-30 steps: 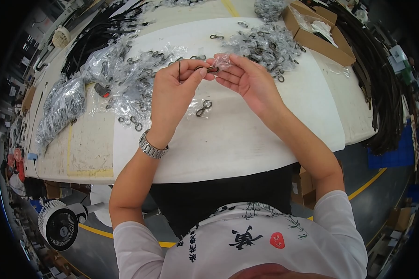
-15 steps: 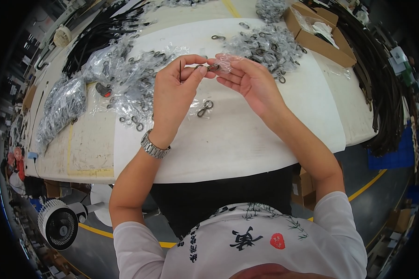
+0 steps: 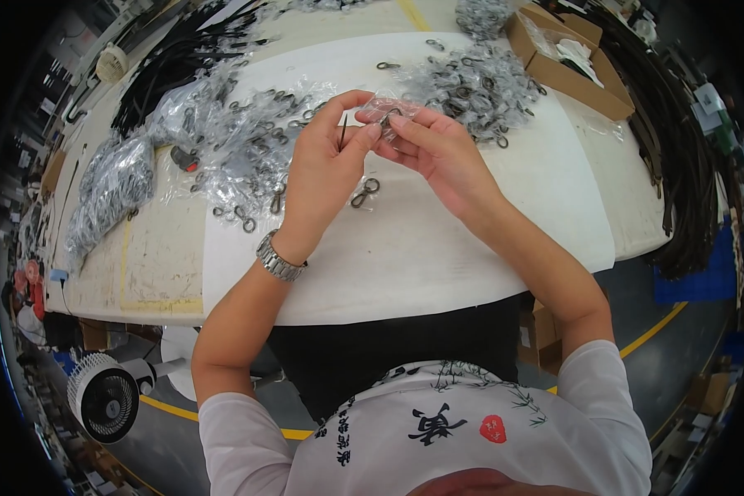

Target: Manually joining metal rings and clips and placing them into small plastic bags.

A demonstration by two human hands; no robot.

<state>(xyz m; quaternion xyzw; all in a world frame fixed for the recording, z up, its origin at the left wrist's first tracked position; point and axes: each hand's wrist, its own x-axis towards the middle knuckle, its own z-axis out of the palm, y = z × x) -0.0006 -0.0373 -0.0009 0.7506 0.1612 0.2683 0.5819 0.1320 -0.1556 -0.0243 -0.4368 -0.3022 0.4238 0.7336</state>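
Over the white sheet, both hands meet around a dark metal snap hook point(image 3: 394, 112) in clear plastic wrap. My left hand point(image 3: 326, 169) pinches its near-left side between thumb and fingertips. A thin dark pointed tool point(image 3: 343, 132) also sticks up from between my left fingers; its kind is not clear. My right hand point(image 3: 450, 161) grips the wrap and hook from the right, thumb on top. Below the hands, a figure-eight snap hook point(image 3: 364, 193) lies on the sheet. Piles of wrapped snap hooks spread to the left point(image 3: 248, 145) and to the right point(image 3: 479, 87).
A cardboard box point(image 3: 603, 95) with plastic and white material inside stands at the far right. Dark straps point(image 3: 690, 165) hang over the table's right edge; more black straps point(image 3: 169, 66) lie far left. A bulging clear bag point(image 3: 116, 190) sits at left. A fan point(image 3: 107, 401) stands lower left.
My right fingers have closed in, and its thumb now presses on the wrapped hook. My left hand has shifted slightly right, uncovering another hook on the sheet beside its wrist.
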